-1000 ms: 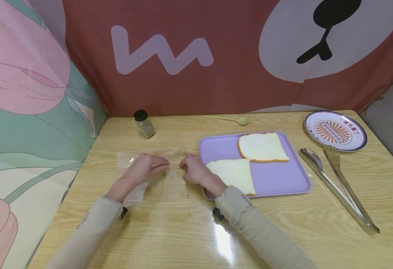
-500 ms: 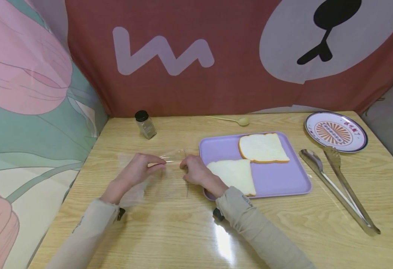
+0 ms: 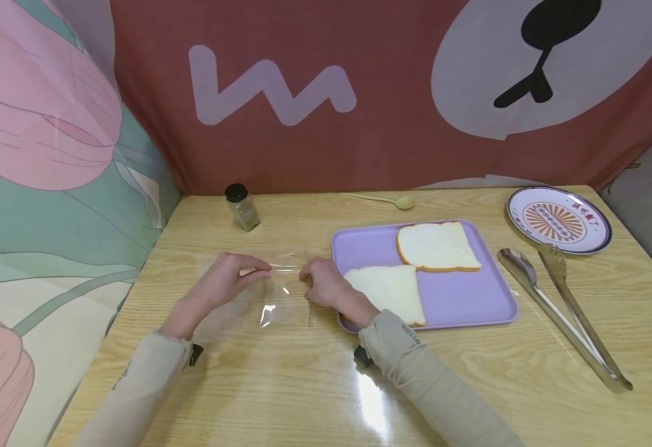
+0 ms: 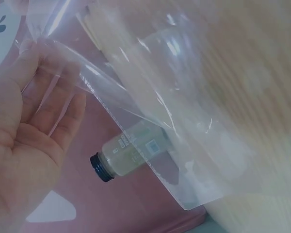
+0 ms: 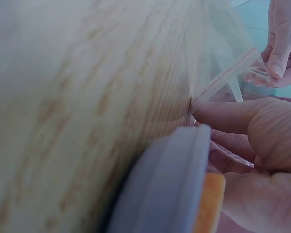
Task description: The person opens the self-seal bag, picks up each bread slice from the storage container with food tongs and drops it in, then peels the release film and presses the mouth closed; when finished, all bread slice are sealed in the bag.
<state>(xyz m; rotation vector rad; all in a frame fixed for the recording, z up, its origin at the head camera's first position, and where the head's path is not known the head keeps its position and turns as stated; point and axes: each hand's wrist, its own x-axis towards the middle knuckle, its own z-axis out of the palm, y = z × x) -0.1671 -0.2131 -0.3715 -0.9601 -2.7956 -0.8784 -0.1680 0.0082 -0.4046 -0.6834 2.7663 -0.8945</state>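
Between my hands lies a clear plastic bag (image 3: pixel 283 304), hard to make out against the wood except for its glints. My left hand (image 3: pixel 225 279) pinches its film between thumb and fingertips. In the left wrist view the film (image 4: pixel 150 92) fans out from that hand, raised in loose folds. The right hand (image 3: pixel 328 282) pinches the bag's right edge, close by the tray. A strip with small reddish print (image 5: pixel 228 77) runs along the bag from the right fingertips toward the left hand (image 5: pixel 283 53) in the right wrist view.
A purple tray (image 3: pixel 462 304) with two bread slices (image 3: pixel 437 245) adjoins the right hand. Behind stand a black-capped jar (image 3: pixel 243 208) and a small yellow spoon (image 3: pixel 402 202). Metal tongs (image 3: pixel 574 323) and a patterned plate (image 3: pixel 596 233) lie right.
My left hand has drawn leftward with the film, which now lifts and shows more glints. The right hand has stayed at the bag's edge.
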